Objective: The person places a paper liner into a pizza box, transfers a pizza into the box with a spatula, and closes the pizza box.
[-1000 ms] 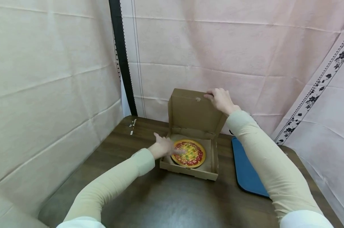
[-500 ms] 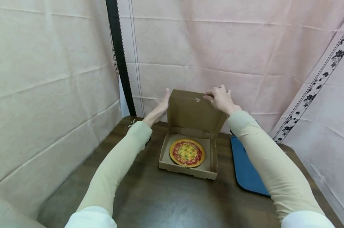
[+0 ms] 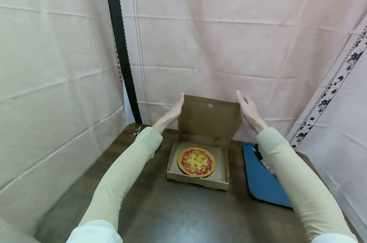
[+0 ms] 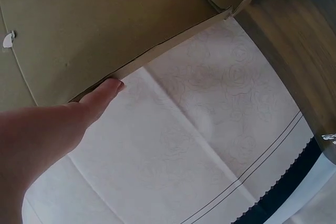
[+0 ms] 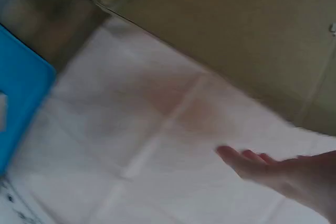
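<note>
An open cardboard pizza box [image 3: 198, 182] stands on the table with its lid [image 3: 209, 118] raised and leaning back. Inside it, a round pizza [image 3: 197, 162] with red, yellow and green topping lies on brown paper [image 3: 219, 162]. My left hand [image 3: 173, 113] rests along the lid's left side; in the left wrist view its thumb [image 4: 102, 98] touches the lid edge, while the other fingers are hidden. At the lid's upper right corner is my right hand [image 3: 250, 110], its fingers straight. The right wrist view shows this right hand [image 5: 278, 174] apart from the lid edge.
To the right of the box lies a blue tray [image 3: 262, 185], partly covered by my right sleeve, with a dark and silvery item [image 3: 263, 160] on it. Pale cloth [image 3: 207, 44] hangs close behind the wooden table [image 3: 171, 216].
My left hand has gone from over the pizza up to the lid's left side. My right hand has let go of the lid's top edge and moved right to its corner.
</note>
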A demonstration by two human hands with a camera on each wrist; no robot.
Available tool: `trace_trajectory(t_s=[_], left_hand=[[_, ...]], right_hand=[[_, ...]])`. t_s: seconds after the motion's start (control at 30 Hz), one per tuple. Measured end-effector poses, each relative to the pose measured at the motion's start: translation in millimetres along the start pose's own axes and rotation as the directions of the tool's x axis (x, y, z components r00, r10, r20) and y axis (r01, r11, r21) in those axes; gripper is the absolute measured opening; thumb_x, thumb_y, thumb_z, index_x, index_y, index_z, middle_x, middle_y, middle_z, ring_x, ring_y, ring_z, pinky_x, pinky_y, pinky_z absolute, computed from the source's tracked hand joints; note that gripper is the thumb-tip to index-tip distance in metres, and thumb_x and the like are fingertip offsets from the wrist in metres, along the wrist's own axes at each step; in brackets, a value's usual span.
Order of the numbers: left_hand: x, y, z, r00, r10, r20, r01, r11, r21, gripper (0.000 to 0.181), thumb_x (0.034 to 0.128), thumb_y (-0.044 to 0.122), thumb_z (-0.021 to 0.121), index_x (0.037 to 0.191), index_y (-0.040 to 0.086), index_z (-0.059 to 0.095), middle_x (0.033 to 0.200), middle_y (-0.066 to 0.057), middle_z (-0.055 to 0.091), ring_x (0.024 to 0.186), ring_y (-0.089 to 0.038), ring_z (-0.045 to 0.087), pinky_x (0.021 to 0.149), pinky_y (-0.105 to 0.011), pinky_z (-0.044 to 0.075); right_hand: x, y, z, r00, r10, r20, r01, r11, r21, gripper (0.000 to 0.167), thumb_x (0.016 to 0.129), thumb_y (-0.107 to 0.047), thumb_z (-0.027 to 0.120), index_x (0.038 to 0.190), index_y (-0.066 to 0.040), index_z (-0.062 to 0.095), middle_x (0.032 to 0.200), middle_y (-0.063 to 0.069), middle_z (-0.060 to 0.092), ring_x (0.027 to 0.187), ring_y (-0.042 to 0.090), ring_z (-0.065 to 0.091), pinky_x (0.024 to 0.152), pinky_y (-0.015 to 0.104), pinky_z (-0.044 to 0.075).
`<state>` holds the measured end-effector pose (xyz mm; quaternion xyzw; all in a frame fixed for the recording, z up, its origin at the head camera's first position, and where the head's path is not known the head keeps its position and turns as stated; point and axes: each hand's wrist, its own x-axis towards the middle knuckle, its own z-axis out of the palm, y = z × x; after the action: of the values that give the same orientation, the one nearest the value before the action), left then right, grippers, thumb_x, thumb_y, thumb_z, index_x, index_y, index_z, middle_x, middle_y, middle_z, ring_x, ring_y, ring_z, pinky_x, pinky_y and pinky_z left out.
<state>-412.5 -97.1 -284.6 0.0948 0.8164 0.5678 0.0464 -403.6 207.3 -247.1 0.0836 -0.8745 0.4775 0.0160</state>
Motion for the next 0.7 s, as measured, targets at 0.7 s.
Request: trace_trajectory(t_s=[0.7], left_hand=[[-3.5,0.0,-5.5,0.999,-0.040,-0.011,0.039,0.998,-0.058,0.082,0.0927,0.073,0.014,0.157,0.022,0.004,0.165,-0.001,0.003,0.152,-0.024,0.003,0.121,-0.049,0.018]], right_hand=[[5.9,8.4,11.3,0.902,0.264,0.342,-0.356,0.902,0.243,0.095,0.082,-0.084,0.008,0.151,-0.028,-0.024,0.160,0.022,-0.014,0.143,0.056,0.005,0.112,0.070,0.017]])
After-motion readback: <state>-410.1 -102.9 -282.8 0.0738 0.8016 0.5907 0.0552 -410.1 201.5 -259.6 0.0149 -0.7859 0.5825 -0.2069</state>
